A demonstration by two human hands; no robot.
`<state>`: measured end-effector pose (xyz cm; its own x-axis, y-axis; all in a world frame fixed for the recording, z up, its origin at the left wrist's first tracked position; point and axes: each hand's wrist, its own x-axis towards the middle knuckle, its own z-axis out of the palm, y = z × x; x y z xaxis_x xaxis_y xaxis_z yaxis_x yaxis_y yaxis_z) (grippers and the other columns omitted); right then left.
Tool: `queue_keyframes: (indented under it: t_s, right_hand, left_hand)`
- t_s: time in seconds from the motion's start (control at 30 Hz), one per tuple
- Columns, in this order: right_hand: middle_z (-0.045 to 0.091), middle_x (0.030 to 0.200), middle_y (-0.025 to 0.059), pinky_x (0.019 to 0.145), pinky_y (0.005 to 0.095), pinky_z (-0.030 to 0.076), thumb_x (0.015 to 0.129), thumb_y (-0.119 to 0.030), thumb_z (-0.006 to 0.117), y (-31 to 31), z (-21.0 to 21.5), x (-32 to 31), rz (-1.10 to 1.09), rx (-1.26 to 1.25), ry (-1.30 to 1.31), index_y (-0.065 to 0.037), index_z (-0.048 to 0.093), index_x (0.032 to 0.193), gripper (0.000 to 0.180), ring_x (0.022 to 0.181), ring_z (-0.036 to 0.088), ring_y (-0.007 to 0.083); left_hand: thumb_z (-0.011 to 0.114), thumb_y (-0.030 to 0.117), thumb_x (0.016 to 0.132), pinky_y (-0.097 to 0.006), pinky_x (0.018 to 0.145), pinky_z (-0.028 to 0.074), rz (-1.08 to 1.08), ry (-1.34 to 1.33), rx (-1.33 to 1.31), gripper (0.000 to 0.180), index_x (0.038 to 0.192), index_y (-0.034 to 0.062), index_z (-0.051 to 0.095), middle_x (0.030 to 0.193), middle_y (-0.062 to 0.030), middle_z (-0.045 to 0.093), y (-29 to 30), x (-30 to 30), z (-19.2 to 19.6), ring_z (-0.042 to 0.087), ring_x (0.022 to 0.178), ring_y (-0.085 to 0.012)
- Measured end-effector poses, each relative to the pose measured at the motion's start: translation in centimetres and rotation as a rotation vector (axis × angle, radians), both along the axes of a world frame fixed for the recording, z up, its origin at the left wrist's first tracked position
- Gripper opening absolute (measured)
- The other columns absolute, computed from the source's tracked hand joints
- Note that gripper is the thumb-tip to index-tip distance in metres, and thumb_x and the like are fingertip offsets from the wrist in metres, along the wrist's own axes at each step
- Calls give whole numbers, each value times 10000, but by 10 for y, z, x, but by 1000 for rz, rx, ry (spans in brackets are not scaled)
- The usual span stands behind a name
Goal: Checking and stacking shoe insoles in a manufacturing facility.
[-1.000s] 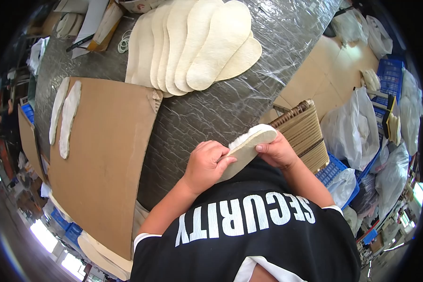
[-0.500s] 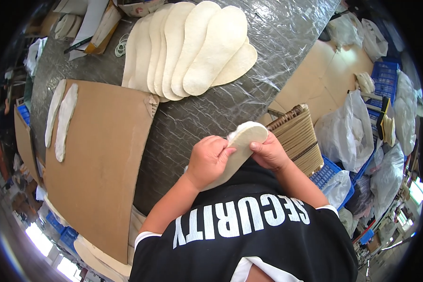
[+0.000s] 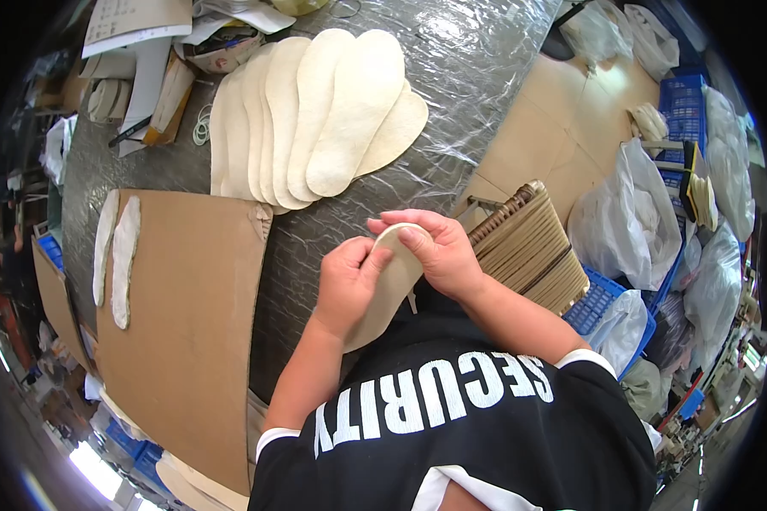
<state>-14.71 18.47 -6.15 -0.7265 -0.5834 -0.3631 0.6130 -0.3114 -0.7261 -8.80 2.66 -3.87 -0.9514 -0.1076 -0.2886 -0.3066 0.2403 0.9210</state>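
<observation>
Here the biggest thing is the worktop (image 3: 452, 111), gray and wrapped in shiny plastic. On its left lies a big brown cardboard sheet (image 3: 187, 324) with two thin white strips (image 3: 116, 251) at its left edge. At the far side a fan of pale insoles (image 3: 315, 119) lies spread out, each one partly over the next. To my right stands a stack of tan ribbed pieces (image 3: 528, 251).

Near my chest I hold one pale insole (image 3: 388, 285) up off the worktop. My left hand (image 3: 349, 285) has its grip shut on the middle of it. My right hand (image 3: 439, 251) pinches its rounded far end with fingers and thumb.

I think it is light, thin and bendy, a bit fuzzy, so not slippery. Holding it by the edges with both hands seems best, so it does not flop.
</observation>
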Motion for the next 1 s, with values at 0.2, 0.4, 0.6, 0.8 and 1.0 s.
queue_keyframes:
  t_s: [0.2, 0.4, 0.6, 0.8, 1.0]
  right_hand:
    - [296, 1533, 152, 1155, 437, 224, 897, -310, 677, 0, -5, -21, -28, -570, -154, -68, 338, 1474, 711, 1418, 272, 271]
    - [420, 1473, 99, 1154, 400, 253, 726, -94, 800, 10, -1, -35, 265, -47, 560, -107, 526, 1341, 674, 1418, 299, 244]
    - [579, 1294, 85, 1075, 448, 396, 596, -26, 820, 14, 8, -41, 314, 200, 859, -112, 617, 1181, 625, 1353, 391, 321]
    - [641, 1185, 44, 1075, 478, 383, 600, 14, 789, 18, 13, -37, 357, 253, 1032, -107, 662, 1091, 521, 1265, 485, 333]
    - [669, 951, 28, 1084, 514, 356, 613, 20, 758, 21, 9, -36, 367, 331, 1033, -98, 691, 935, 349, 1122, 568, 288]
  left_hand:
    - [537, 273, 996, -224, 607, 494, 108, -301, 799, 316, 995, -25, 642, 827, -46, 673, -28, -18, -23, 608, 670, -81]
    - [521, 243, 1001, -232, 601, 509, 96, -456, 979, 292, 1043, -22, 636, 866, -66, 677, -26, -15, -36, 630, 689, -98]
    - [536, 226, 991, -228, 579, 486, 164, -498, 932, 270, 1027, -24, 630, 873, -55, 654, -5, -17, -28, 611, 691, -95]
    - [560, 156, 964, -254, 584, 552, 167, -417, 893, 255, 1067, -65, 635, 925, -124, 682, 12, -16, -27, 679, 726, -155]
    - [597, 229, 960, -246, 572, 534, 97, -575, 1009, 286, 949, -50, 660, 855, -101, 682, 8, -11, -38, 661, 673, -130]
